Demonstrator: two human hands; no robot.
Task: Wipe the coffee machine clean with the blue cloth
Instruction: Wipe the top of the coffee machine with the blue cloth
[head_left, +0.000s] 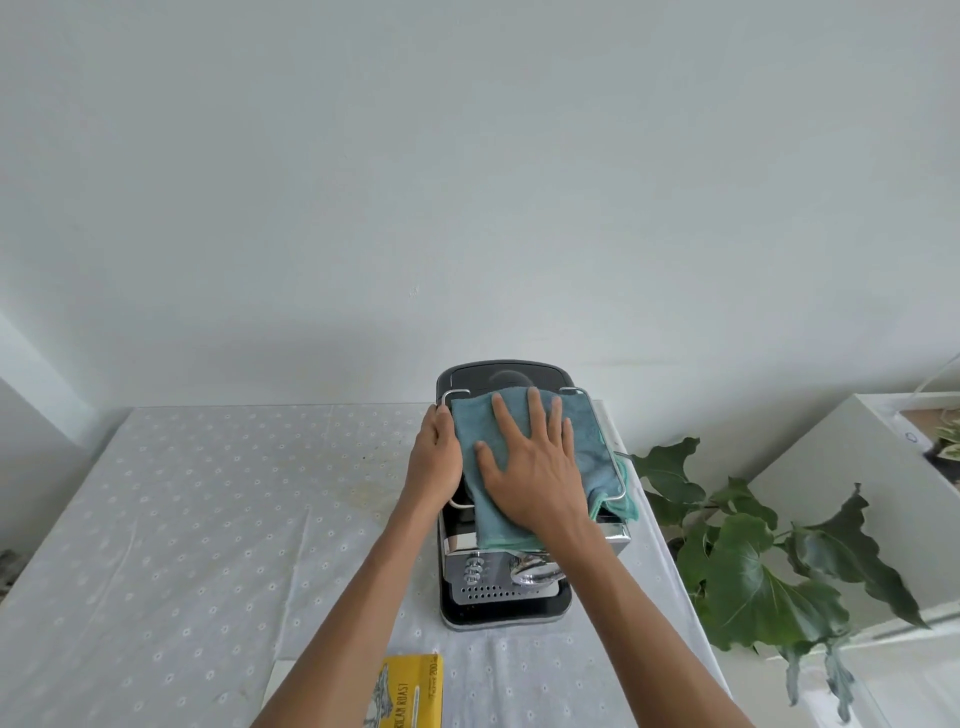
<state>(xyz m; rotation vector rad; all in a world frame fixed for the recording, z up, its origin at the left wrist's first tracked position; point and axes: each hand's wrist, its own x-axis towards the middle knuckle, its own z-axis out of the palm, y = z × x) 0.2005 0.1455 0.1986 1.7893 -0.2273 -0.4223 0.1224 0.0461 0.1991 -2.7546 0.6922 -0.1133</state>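
Right now your right hand (530, 467) lies flat on the blue cloth (587, 441), fingers (535, 410) spread wide and pointing away from you — palm pressing the cloth onto the top of the coffee machine (506, 597). That machine stands on the worktop (208, 493) directly ahead, toward its right edge, its long axis running away from you. Your left hand (435, 457) grips the machine's left side, fingers curled around the edge, steadying it. The cloth covers most of the top and drapes over the front, so the uncovered front panel and drip tray lie nearer to you, below your right wrist.
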